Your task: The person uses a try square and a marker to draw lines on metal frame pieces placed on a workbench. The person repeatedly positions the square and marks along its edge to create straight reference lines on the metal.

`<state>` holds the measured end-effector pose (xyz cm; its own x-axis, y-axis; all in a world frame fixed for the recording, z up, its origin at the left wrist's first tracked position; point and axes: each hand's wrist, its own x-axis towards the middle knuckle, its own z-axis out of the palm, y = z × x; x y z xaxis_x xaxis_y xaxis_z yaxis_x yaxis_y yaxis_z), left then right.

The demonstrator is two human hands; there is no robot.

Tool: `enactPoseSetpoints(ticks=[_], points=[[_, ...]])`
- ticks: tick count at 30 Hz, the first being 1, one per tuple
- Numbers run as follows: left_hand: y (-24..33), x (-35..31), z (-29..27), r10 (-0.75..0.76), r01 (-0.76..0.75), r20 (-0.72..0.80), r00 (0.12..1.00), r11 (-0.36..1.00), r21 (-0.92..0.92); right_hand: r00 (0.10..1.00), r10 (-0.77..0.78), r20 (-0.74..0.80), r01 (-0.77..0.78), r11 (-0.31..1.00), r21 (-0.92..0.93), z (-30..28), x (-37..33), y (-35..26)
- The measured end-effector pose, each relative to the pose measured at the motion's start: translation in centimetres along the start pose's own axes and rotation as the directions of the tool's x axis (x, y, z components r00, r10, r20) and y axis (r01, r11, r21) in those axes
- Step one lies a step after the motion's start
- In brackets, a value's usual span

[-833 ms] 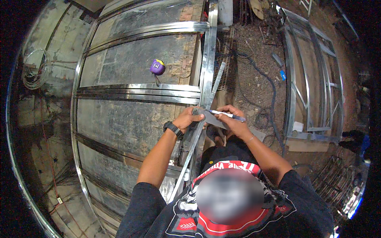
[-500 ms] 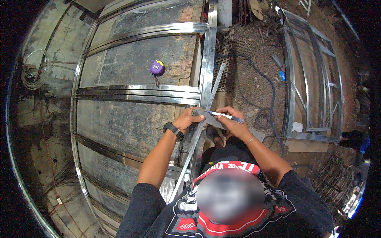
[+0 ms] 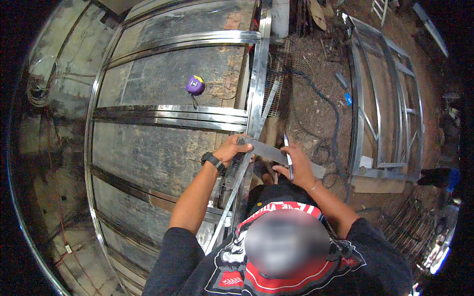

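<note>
My left hand [image 3: 234, 149], with a black watch at the wrist, pinches a flat grey metal plate [image 3: 269, 150] against a long narrow metal strip [image 3: 269, 103]. Its thumb lies on top, by the strip's middle. The plate crosses the strip and reaches out to the right. A white and dark marker pen [image 3: 289, 157] is in my right hand [image 3: 302, 170], its tip pointing away from me. That hand is over the plate, and the pen tip is apart from the strip. Fingers under the plate are partly hidden.
A shiny metal frame [image 3: 173, 116] with several crossbars lies over a worn board at left. On the board sits a purple tape measure [image 3: 195, 85]. Another metal frame [image 3: 382, 98] lies at right. Between them are a dark cable [image 3: 335, 106], metal mesh [image 3: 281, 64] and a blue object [image 3: 347, 99].
My right hand has drawn back to the right, taking the marker pen off the strip and turning it more upright. The left hand stays at the same spot on the plate.
</note>
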<state>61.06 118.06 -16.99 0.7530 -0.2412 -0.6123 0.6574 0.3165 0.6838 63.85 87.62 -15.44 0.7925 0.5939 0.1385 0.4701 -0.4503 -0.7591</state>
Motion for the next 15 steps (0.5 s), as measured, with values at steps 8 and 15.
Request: enactPoseSetpoints(ticks=[8, 15], points=[[1.8, -1.1, 0.5, -0.103, 0.103, -0.037, 0.994, 0.994, -0.021, 0.988, -0.025, 0.153, 0.023, 1.0, 0.018, -0.5, -1.6, 0.0], [0.6, -0.9, 1.2, 0.089, -0.037, -0.24, 0.967, 0.976, 0.214, 0.971, -0.09, 0.223, 0.069, 0.993, 0.1, -0.7, -2.5, 0.2]])
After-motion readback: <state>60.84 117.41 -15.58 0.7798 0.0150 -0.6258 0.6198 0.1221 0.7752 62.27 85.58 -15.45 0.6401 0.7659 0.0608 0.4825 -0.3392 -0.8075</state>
